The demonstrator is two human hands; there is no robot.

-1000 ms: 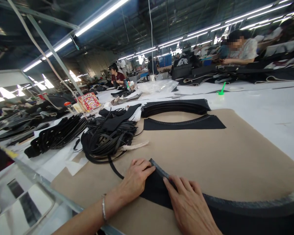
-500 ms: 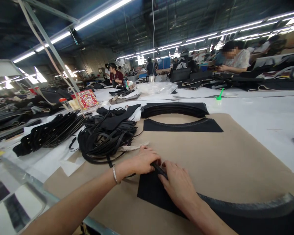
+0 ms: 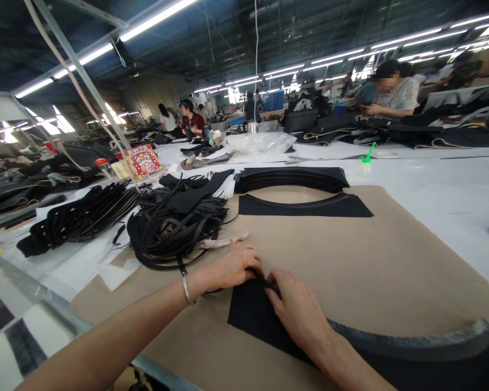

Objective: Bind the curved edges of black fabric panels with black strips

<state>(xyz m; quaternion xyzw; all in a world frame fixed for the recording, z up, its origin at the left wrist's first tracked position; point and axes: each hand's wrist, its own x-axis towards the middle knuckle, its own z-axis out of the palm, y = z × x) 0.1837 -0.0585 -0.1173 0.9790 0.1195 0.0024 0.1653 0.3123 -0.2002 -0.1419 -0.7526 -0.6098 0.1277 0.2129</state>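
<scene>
A black fabric panel point(image 3: 252, 312) with a curved inner edge lies on brown paper in front of me. At its upper left corner, my left hand point(image 3: 241, 264) has its fingers curled down on a narrow black edge or strip; the fingertips are partly hidden. My right hand point(image 3: 295, 298) pinches the panel's upper edge just to the right, thumb and fingers close together. Between the two hands the edge lies nearly flat. The panel's curved edge, with a greyish band, runs out to the right beyond my right forearm.
A tangled heap of black strips point(image 3: 175, 222) lies left of my hands, beside fanned black pieces point(image 3: 81, 217). Beyond are a single curved panel point(image 3: 305, 207) and a stack of panels point(image 3: 289, 179). Brown paper point(image 3: 350, 255) covers the white table. A co-worker point(image 3: 399, 92) bends over work at the far right.
The raised, rolled dark edge between my hands now lies flatter. My left hand has shifted slightly left, and my right fingers have closed in on the edge. The panel stays in place.
</scene>
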